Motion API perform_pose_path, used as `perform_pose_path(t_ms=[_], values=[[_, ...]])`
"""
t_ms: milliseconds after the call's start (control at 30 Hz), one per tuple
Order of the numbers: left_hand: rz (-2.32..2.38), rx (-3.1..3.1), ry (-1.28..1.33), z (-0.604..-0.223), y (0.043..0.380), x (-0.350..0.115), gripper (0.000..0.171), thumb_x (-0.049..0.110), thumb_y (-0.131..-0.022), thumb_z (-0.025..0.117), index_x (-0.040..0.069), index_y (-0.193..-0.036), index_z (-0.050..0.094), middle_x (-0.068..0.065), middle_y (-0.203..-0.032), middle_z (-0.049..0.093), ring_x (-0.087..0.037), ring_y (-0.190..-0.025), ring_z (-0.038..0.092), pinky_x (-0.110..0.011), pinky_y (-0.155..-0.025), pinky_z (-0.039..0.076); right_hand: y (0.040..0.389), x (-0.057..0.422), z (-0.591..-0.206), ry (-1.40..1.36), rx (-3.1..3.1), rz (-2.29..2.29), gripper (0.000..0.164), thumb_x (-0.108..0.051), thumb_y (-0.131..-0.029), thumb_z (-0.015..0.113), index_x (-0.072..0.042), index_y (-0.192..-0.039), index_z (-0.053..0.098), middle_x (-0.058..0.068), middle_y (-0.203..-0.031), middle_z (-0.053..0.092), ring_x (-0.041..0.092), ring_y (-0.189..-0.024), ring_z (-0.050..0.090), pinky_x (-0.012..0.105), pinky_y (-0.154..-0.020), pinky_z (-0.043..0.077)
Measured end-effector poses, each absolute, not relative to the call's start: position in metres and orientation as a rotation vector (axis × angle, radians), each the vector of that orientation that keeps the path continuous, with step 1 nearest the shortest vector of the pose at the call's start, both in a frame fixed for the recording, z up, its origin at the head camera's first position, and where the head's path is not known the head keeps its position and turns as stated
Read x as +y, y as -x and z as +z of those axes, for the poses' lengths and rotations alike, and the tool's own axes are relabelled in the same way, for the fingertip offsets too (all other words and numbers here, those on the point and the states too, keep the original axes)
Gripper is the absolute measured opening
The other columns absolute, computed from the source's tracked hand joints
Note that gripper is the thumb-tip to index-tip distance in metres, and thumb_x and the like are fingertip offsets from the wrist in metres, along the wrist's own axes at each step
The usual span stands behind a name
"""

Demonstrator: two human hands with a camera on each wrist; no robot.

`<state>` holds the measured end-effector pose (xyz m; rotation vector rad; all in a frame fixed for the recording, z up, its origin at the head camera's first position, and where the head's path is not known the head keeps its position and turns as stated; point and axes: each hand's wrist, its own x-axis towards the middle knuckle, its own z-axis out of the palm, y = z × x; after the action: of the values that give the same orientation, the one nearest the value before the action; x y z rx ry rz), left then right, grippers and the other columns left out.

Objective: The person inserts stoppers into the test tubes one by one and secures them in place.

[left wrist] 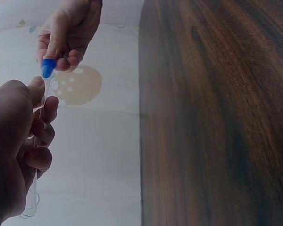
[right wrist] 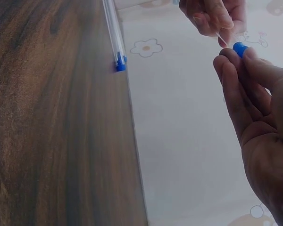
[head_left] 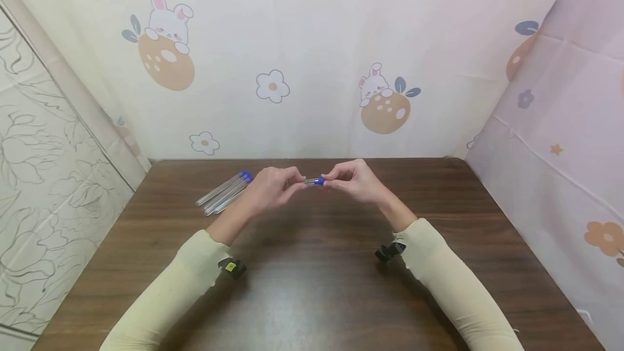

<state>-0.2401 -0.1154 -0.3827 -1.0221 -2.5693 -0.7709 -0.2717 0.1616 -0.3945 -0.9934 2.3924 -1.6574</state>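
My left hand (head_left: 272,187) grips a clear test tube (left wrist: 32,195) with its fingers curled round it; much of the glass is hidden in the palm. My right hand (head_left: 355,180) pinches a blue cap (left wrist: 47,68) between thumb and fingers at the tube's mouth end. In the right wrist view the blue plug shows beside the right thumb; whether it is seated in the tube, I cannot tell. Both hands are raised near the back of the table. Several more clear test tubes (head_left: 216,189) with blue caps lie side by side on the table, left of my left hand.
The brown wooden table (head_left: 312,286) has its back edge against a pale curtain (head_left: 312,112) printed with rabbits and flowers. Another printed curtain (head_left: 560,123) hangs on the right, and a line-patterned panel (head_left: 44,177) stands on the left.
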Motion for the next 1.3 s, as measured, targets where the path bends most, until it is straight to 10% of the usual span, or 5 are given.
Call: perform_pose_path(t_ms=[500, 667, 900, 1100, 1300], values=[[-0.821, -2.667, 0.885, -0.386, 0.239, -0.111, 0.017, 0.025, -0.107, 0.079, 0.010, -0.115, 0.078, -0.007, -0.101, 0.089, -0.011, -0.068, 0.065, -0.023, -0.061, 0.049, 0.275, 0.165, -0.398, 1.028, 2.401, -1.660, 0.015, 0.004, -0.100, 0.079, 0.008, -0.115, 0.081, 0.033, -0.108, 0.083, 0.046, -0.097, 0.084, 0.029, -0.086, 0.069], [-0.835, -2.648, 0.893, -0.384, 0.239, -0.112, 0.017, 0.024, -0.107, 0.079, 0.010, -0.115, 0.078, -0.008, -0.103, 0.089, -0.011, -0.069, 0.066, -0.023, -0.062, 0.048, 0.275, 0.165, -0.396, 1.026, 2.426, -1.663, 0.016, 0.002, -0.100, 0.080, 0.006, -0.116, 0.082, 0.028, -0.107, 0.084, 0.026, -0.093, 0.085, 0.026, -0.086, 0.067], [-0.822, -2.616, 0.854, -0.385, 0.240, -0.115, 0.015, 0.026, -0.107, 0.078, 0.013, -0.114, 0.078, -0.006, -0.103, 0.089, -0.015, -0.074, 0.073, -0.027, -0.064, 0.050, 0.276, 0.169, -0.400, 1.014, 2.438, -1.691, 0.020, 0.003, -0.102, 0.078, 0.006, -0.122, 0.079, 0.032, -0.115, 0.082, 0.040, -0.097, 0.085, 0.035, -0.086, 0.071], [-0.836, -2.604, 0.805, -0.383, 0.239, -0.123, 0.015, 0.022, -0.102, 0.077, 0.012, -0.113, 0.079, -0.006, -0.098, 0.089, -0.019, -0.078, 0.078, -0.033, -0.070, 0.057, 0.278, 0.178, -0.402, 0.960, 2.473, -1.680, 0.027, 0.000, -0.103, 0.077, 0.010, -0.128, 0.075, 0.028, -0.120, 0.083, 0.006, -0.097, 0.083, 0.031, -0.089, 0.070], [-0.855, -2.621, 0.746, -0.384, 0.239, -0.135, 0.015, 0.019, -0.100, 0.075, 0.011, -0.113, 0.079, -0.007, -0.095, 0.087, -0.016, -0.072, 0.070, -0.030, -0.068, 0.051, 0.277, 0.190, -0.401, 0.948, 2.492, -1.678, 0.024, -0.002, -0.104, 0.077, 0.007, -0.127, 0.076, 0.028, -0.123, 0.083, 0.003, -0.098, 0.081, 0.024, -0.090, 0.067]])
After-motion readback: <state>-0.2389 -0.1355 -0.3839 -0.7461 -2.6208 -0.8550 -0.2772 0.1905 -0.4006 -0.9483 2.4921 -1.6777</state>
